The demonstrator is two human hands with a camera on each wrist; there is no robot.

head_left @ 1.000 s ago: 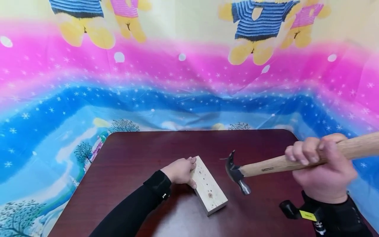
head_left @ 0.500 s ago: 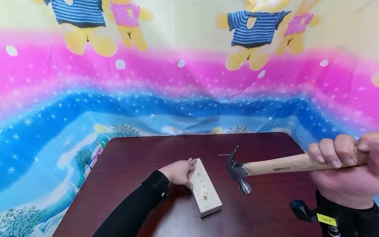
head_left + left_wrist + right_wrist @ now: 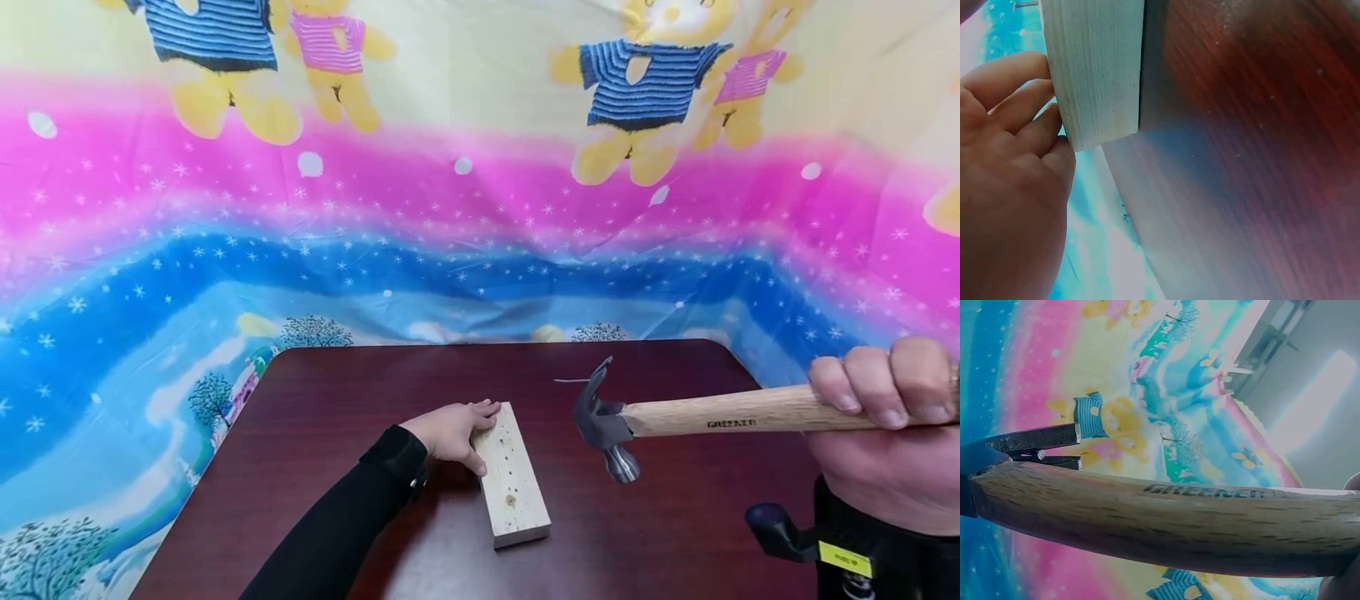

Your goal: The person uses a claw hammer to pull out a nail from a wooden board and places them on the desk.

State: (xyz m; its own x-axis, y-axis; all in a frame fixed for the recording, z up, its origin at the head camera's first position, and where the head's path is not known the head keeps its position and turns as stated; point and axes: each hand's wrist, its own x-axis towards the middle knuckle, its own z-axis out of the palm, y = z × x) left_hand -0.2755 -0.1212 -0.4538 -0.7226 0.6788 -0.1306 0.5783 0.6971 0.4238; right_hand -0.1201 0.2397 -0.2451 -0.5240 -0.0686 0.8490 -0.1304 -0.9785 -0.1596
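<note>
A pale wooden block (image 3: 513, 475) with a line of small dark holes lies on the brown table. My left hand (image 3: 450, 433) holds its far left part, thumb against the side; in the left wrist view the fingers (image 3: 1025, 103) touch the block's edge (image 3: 1097, 75). My right hand (image 3: 885, 417) grips a claw hammer (image 3: 720, 415) by its wooden handle, raised right of the block. The claw points up and the striking face down. A thin nail (image 3: 572, 381) sticks out leftward from the claw; its round head (image 3: 1041, 454) shows between the prongs in the right wrist view.
The dark brown table (image 3: 360, 375) has its far edge against a hanging cloth (image 3: 450, 233) printed with bears and snowflakes. A lit ceiling lamp (image 3: 1316, 400) appears in the right wrist view.
My right hand has moved right along the handle's image position, and the hammer has risen and levelled, the nail with it. The block has turned slightly and shifted left under my left hand.
</note>
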